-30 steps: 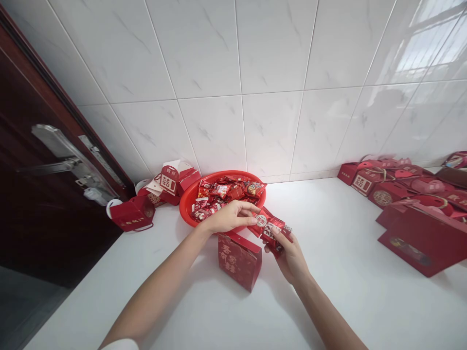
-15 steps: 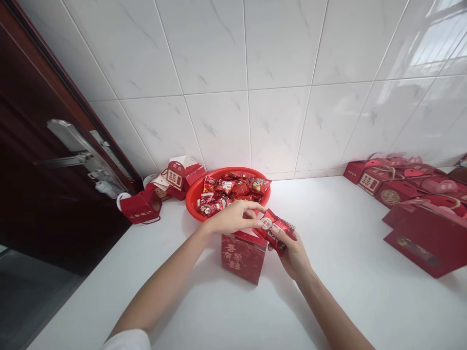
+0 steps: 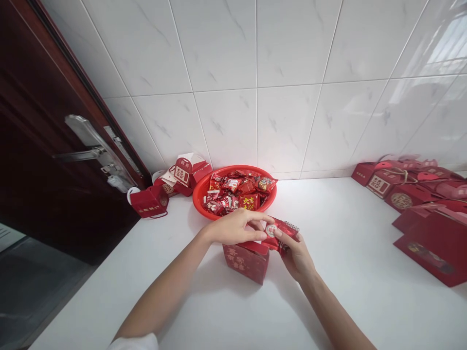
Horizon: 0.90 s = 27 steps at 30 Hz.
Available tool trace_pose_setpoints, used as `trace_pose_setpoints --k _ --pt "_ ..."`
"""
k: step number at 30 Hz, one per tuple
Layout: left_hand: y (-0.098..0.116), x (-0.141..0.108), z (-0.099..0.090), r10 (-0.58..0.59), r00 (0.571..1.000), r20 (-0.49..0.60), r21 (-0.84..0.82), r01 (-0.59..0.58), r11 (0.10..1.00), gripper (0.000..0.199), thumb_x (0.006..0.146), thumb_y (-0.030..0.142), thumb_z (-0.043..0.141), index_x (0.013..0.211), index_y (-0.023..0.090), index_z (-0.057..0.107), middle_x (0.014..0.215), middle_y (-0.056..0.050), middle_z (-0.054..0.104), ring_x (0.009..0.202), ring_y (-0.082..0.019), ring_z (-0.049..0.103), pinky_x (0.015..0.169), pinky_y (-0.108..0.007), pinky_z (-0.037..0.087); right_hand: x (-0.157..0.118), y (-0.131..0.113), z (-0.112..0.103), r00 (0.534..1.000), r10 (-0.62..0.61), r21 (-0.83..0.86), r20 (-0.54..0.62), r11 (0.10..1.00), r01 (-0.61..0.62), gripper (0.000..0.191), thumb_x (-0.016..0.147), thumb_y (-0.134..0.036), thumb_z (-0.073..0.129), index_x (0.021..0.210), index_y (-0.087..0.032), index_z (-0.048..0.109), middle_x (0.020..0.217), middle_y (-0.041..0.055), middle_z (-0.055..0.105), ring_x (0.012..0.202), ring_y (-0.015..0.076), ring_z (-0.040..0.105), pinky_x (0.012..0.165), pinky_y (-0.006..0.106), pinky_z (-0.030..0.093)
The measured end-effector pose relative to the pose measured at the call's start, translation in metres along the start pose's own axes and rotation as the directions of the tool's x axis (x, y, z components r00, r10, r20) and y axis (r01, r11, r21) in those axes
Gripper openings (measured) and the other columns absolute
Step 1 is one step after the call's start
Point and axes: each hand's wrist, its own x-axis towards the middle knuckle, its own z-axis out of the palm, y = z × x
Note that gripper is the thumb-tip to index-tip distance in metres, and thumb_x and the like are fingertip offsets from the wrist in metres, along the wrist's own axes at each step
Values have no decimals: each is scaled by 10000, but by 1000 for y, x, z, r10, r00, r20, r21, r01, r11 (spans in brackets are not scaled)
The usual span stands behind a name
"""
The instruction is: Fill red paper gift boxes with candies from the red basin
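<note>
Red wrapped candies [image 3: 280,230] are in my right hand [image 3: 298,255], its thumb pressed over them and its fingers curled beneath. One carries a round pale label. My left hand [image 3: 237,227] reaches across from the left, and its thumb and fingertips pinch the near end of the same candies. Just under both hands a small red paper box [image 3: 247,265] with gold characters stands upright on the white table. Part of its top is hidden by my left hand. Behind my left hand sits a red plastic basket [image 3: 197,201] heaped with wrapped candies [image 3: 233,187].
Small red gift boxes [image 3: 149,201] stand at the back left beside a dark door [image 3: 44,146] with a metal handle [image 3: 85,154]. Several more red boxes [image 3: 404,189] are grouped on the right, a larger windowed box [image 3: 434,245] in front. A tiled wall [image 3: 288,126] closes the back.
The view has shifted slightly, moving the scene to the right. Both hands stay at the candies above the box, and more of the basket's front candies now show.
</note>
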Motion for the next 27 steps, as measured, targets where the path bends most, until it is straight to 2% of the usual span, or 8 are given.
trace_pose_setpoints --k 4,6,9,12,16,21,23,27 --pt "2 -19 -10 5 996 -91 59 0 998 453 911 384 642 1350 271 616 1171 -43 745 1096 -233 679 962 -313 487 -1 -3 0 1000 -2 -9 -7 1000 2 286 647 -329 913 856 -188 778 874 57 776 793 217 696 739 323 550" --pt "3 -33 -17 49 992 -114 84 -40 996 358 885 393 680 1217 260 702 1267 -61 700 1184 -253 635 1016 -332 466 0 -4 1 1000 -9 -1 -25 1000 9 287 628 -333 922 829 -192 774 882 61 780 798 230 701 745 343 556" --pt "0 -54 -24 78 994 -83 74 -72 995 193 841 403 733 911 233 790 1361 -73 636 1279 -284 568 1087 -352 421 0 -5 1 999 -16 11 -51 1000 16 305 609 -339 931 827 -195 775 907 62 783 833 242 711 785 362 565" --pt "-7 -66 -22 33 996 -88 32 -30 999 211 860 419 712 853 231 808 1347 -80 635 1277 -288 566 1092 -359 421 1 -6 0 997 -33 10 -69 999 33 311 609 -343 932 834 -200 774 915 59 782 847 241 714 799 364 568" --pt "-20 -66 -8 -7 987 -163 -43 0 999 260 919 430 637 983 239 801 1306 -90 639 1161 -249 620 1009 -349 480 1 -11 0 994 -58 -11 -88 998 57 294 606 -343 928 810 -205 768 903 65 779 848 252 710 770 365 569" --pt "-29 -54 14 15 955 -297 -113 -51 992 277 938 431 614 990 223 789 1177 -91 663 1049 -216 638 953 -336 497 2 -21 1 983 -155 -79 -101 986 147 295 588 -349 926 775 -208 746 800 40 748 715 208 661 640 319 535" --pt "-30 -50 20 27 938 -345 -142 -80 987 272 936 427 619 1012 221 779 1119 -87 683 1018 -208 643 926 -325 508 2 -26 3 975 -200 -98 -100 977 190 321 576 -355 930 784 -209 734 794 37 738 717 203 653 636 311 528" --pt "-31 -45 27 18 901 -434 -156 -95 983 273 932 412 625 1056 211 761 1098 -80 730 1065 -222 651 996 -343 487 3 -40 11 968 -249 -159 -25 957 242 341 583 -362 927 783 -207 699 734 18 688 637 164 591 536 269 462"
